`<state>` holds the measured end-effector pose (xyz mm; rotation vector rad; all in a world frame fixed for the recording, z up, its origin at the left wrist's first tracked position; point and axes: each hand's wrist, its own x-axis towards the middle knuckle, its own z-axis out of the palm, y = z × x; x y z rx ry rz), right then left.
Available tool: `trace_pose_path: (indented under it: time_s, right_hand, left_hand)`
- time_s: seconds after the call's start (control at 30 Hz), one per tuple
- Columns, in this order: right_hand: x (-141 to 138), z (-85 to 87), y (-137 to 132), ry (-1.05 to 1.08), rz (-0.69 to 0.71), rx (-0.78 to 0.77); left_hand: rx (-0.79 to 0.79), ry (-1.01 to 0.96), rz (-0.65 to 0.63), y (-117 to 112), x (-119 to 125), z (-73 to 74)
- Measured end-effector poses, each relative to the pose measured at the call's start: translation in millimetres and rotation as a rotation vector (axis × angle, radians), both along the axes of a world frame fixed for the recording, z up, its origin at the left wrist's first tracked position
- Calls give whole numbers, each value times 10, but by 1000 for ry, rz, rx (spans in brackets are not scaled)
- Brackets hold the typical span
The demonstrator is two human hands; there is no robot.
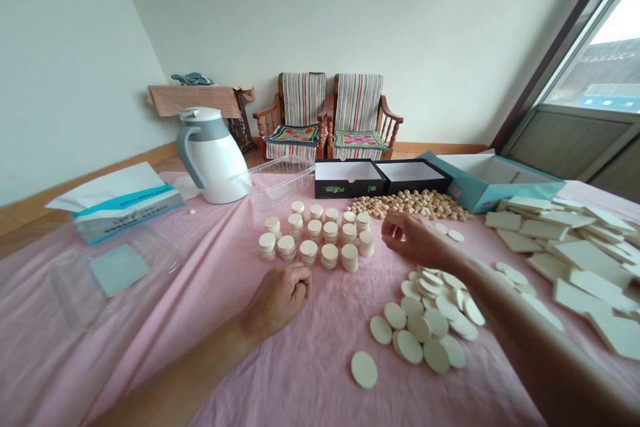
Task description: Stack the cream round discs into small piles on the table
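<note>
Short stacks of pale round wooden discs (329,255) stand in rows on the pink cloth. My left hand (280,297) rests as a loose fist on the cloth just in front of them, with nothing visible in it. Beside the rightmost stack (367,243) is my right hand (413,240), its fingers curled towards the thumb with a gap inside the curl. Whether a small thing sits at those fingertips cannot be made out. A heap of loose larger discs (420,327) lies below my right forearm, and one disc (364,369) lies apart from it.
Behind the stacks are small wooden balls (413,203), black boxes (349,187) and a teal box (480,197). Square wooden pieces (585,273) pile up at right. A white jug (220,167), tissue pack (125,210) and clear plastic trays (283,180) occupy the left side.
</note>
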<state>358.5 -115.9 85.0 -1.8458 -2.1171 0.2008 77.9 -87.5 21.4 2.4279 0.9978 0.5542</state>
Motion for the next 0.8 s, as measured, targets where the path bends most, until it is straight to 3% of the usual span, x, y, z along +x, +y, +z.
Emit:
trace_pose_path:
  time_s: [0.1,0.17,0.4,0.53,0.67,0.8]
  right_hand:
    - [135,163,-143,-139,118,-321]
    - [208,213,-220,-200,165,-404]
    - [372,85,-149,-433,-45,-250]
    - [392,-66,-48,-483,6,-300]
    - [378,-193,-14,-464,6,-250]
    - [327,-179,-1,-351,-32,-148]
  left_hand:
    - [4,6,1,5,3,9]
    - [6,9,1,7,5,14]
    - [2,2,0,-1,3,14]
    - [0,3,6,-9,5,24]
    - [4,5,10,-9,8,33]
    - [0,-4,9,-3,10,19]
